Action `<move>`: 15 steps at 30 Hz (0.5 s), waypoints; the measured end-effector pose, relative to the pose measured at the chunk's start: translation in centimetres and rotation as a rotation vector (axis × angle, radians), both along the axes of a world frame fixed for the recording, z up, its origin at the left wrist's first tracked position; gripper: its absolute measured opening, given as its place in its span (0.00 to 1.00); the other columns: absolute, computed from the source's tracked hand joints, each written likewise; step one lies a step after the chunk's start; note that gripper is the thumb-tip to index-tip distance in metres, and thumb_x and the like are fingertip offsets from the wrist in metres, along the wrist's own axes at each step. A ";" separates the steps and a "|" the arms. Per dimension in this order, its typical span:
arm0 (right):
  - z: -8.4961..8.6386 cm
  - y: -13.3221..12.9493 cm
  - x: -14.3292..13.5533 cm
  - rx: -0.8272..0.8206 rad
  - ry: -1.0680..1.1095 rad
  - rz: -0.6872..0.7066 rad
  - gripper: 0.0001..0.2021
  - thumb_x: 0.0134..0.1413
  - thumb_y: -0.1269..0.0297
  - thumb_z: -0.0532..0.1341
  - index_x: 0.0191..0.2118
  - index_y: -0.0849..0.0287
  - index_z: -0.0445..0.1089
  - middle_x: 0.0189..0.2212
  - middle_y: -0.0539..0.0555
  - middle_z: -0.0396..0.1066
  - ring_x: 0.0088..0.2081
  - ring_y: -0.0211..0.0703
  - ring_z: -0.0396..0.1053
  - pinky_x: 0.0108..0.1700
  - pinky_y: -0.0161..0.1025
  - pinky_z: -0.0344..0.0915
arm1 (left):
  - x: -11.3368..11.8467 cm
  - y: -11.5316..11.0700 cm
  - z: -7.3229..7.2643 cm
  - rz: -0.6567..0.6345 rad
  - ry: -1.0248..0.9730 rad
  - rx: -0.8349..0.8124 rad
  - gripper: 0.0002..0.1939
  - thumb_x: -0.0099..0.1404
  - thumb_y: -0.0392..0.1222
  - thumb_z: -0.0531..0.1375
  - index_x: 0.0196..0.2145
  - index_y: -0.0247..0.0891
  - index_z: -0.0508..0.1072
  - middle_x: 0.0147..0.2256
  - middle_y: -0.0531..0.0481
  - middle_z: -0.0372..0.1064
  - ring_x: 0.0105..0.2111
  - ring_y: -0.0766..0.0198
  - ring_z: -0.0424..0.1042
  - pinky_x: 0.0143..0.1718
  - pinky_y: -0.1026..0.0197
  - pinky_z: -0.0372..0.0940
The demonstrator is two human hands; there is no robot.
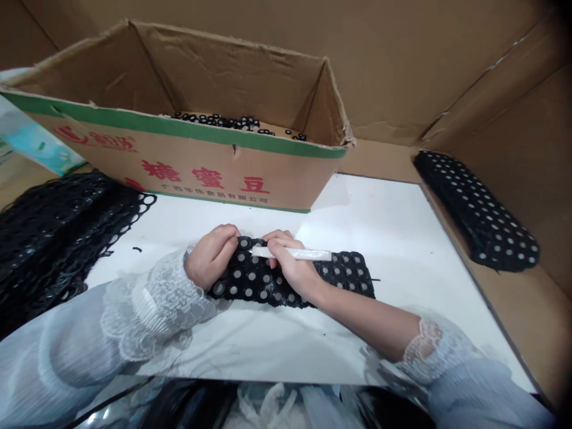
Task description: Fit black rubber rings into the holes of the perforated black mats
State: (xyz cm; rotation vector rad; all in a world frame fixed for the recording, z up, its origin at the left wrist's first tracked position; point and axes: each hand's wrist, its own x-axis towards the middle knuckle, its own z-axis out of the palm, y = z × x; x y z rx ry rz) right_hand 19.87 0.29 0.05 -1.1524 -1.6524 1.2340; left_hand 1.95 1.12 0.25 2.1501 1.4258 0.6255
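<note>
A black rubbery sheet [348, 271] with rows of pale round spots lies on the white board in front of me. My left hand [215, 256] is closed on its upper left edge, fingers curled under. In my right hand [292, 265] is a white, slim stick-like tool [308, 254], held between thumb and fingers. Its tip points left and rests over the sheet's upper left part, close to my left hand. The sheet's right end sticks out beyond my right wrist.
Behind the sheet stands an open cardboard box [214, 173] with small black rings [241, 123] inside. Black perforated sheets [58, 226] are piled at left. Another spotted black stack [478, 208] lies at right, beside a cardboard wall [513, 137].
</note>
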 end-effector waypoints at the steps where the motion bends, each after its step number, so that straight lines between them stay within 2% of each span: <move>1: 0.0 0.0 0.0 -0.003 0.003 -0.003 0.20 0.55 0.67 0.49 0.13 0.58 0.56 0.28 0.50 0.65 0.39 0.40 0.60 0.47 0.39 0.54 | 0.0 0.0 -0.1 0.002 0.000 0.024 0.13 0.63 0.41 0.39 0.27 0.38 0.58 0.27 0.49 0.60 0.31 0.62 0.61 0.35 0.60 0.57; 4: -0.1 0.1 0.0 -0.009 0.003 -0.001 0.20 0.56 0.67 0.47 0.13 0.58 0.55 0.27 0.49 0.65 0.38 0.40 0.61 0.48 0.40 0.54 | -0.1 -0.1 -0.1 0.007 0.008 0.047 0.13 0.63 0.41 0.40 0.27 0.38 0.59 0.26 0.50 0.61 0.31 0.62 0.62 0.35 0.60 0.58; 9: -0.1 -0.1 -0.1 0.049 -0.049 0.008 0.20 0.58 0.66 0.47 0.15 0.58 0.56 0.28 0.50 0.64 0.39 0.39 0.60 0.47 0.39 0.54 | 0.1 -0.5 0.0 0.051 0.012 -0.068 0.13 0.64 0.43 0.40 0.28 0.39 0.59 0.21 0.54 0.59 0.25 0.64 0.62 0.30 0.63 0.57; 15: -0.2 -0.8 -0.3 0.168 -0.175 0.037 0.17 0.60 0.63 0.46 0.20 0.58 0.57 0.33 0.52 0.61 0.41 0.40 0.55 0.48 0.40 0.55 | 0.7 -1.5 -0.1 0.145 0.118 -0.007 0.11 0.64 0.41 0.40 0.28 0.39 0.57 0.19 0.55 0.56 0.21 0.64 0.61 0.27 0.63 0.55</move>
